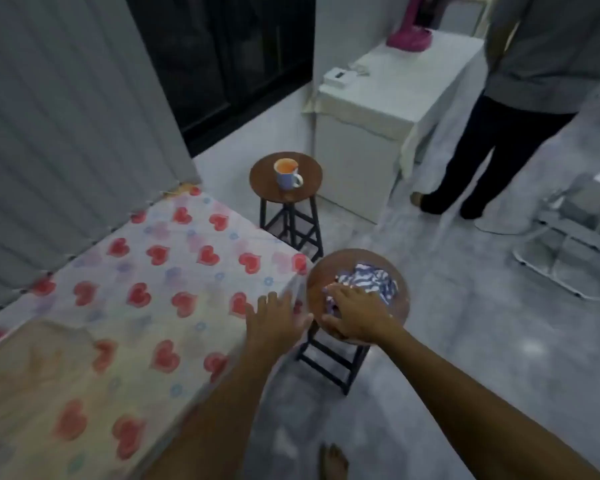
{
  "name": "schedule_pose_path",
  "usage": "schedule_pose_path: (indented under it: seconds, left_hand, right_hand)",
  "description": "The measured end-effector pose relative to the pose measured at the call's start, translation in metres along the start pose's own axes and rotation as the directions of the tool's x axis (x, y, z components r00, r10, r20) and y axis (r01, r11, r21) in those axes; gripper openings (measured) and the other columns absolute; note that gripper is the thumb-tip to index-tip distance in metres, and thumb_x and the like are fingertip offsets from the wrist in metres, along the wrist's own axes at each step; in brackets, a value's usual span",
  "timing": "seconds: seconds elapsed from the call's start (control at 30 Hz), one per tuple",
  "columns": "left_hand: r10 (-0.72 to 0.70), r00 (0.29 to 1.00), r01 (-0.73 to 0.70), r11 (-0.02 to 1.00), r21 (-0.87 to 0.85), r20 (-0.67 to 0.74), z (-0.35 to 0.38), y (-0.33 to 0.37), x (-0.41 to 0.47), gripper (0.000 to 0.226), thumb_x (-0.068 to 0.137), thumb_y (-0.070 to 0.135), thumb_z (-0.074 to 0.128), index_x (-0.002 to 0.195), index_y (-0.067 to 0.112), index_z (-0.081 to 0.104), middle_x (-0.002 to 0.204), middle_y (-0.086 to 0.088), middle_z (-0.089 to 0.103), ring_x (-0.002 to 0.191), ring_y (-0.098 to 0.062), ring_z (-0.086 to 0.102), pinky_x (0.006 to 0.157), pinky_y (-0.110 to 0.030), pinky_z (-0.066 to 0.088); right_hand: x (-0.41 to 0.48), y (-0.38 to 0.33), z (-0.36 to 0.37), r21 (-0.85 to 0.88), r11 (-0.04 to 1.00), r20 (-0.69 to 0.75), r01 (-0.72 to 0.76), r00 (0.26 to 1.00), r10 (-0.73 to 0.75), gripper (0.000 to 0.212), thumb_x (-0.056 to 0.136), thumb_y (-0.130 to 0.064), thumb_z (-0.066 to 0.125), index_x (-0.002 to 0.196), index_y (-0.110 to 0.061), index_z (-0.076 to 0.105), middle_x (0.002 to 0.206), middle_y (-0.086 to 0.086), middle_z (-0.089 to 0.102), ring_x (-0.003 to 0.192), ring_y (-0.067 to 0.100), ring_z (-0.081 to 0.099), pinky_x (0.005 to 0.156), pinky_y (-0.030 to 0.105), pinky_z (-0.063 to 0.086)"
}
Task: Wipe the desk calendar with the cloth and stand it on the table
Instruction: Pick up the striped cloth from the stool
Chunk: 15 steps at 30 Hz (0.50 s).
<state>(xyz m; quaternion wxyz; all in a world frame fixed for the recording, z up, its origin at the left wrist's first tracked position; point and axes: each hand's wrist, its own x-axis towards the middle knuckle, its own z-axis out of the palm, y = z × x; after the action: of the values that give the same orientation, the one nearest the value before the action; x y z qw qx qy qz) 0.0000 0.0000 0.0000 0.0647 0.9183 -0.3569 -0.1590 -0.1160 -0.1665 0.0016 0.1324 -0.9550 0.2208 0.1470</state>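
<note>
Both forearms reach forward; my right hand lies on the striped cloth atop the near round stool, fingers curling into it, though blur hides whether they grip. Left hand hangs open just beside, over the bed edge. I see no calendar anywhere.

Nothing readable is showing anywhere: no words, labels, brands or numbers; the whole view is blurring.
</note>
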Motion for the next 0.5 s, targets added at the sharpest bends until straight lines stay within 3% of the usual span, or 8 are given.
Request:
schedule_pose_path:
  seconds: [0.13, 0.27, 0.5]
  left_hand:
    - [0.099, 0.995, -0.100, 0.989, 0.106, 0.016, 0.038, 0.049, 0.015, 0.080, 0.085, 0.078, 0.036, 0.147, 0.027, 0.040, 0.146, -0.005, 0.051, 0.123, -0.026, 0.054, 0.102, -0.041, 0.043]
    - [0.113, 0.991, -0.118, 0.990, 0.080, 0.066, 0.070, 0.077, 0.040, 0.081, 0.087, 0.076, 0.036, 0.153, 0.029, 0.031, 0.150, -0.001, 0.048, 0.132, -0.022, 0.048, 0.109, -0.039, 0.040]
    - [0.008, 0.977, -0.015, 0.999, 0.032, 0.213, 0.102, 0.095, 0.054, 0.086, 0.092, 0.071, 0.039, 0.160, 0.028, 0.009, 0.164, -0.007, 0.024, 0.145, -0.033, 0.031, 0.112, -0.054, 0.032]
  right_hand:
    - [0.000, 0.063, 0.019, -0.020, 0.995, 0.036, -0.102, 0.994, 0.103, 0.076, 0.093, -0.059, 0.055, 0.156, -0.022, 0.034, 0.159, 0.007, 0.044, 0.141, 0.034, 0.045, 0.112, 0.052, 0.042]
    - [0.011, 0.101, 0.040, -0.092, 0.992, 0.007, -0.092, 0.996, 0.093, 0.089, 0.089, -0.065, 0.057, 0.160, -0.023, 0.024, 0.169, 0.009, 0.024, 0.150, 0.037, 0.030, 0.118, 0.055, 0.032]
    - [0.057, 0.129, 0.063, -0.065, 0.995, 0.091, -0.071, 0.993, 0.077, 0.111, 0.081, -0.066, 0.070, 0.163, -0.036, 0.002, 0.173, 0.013, -0.007, 0.157, 0.047, 0.000, 0.119, 0.067, 0.027]
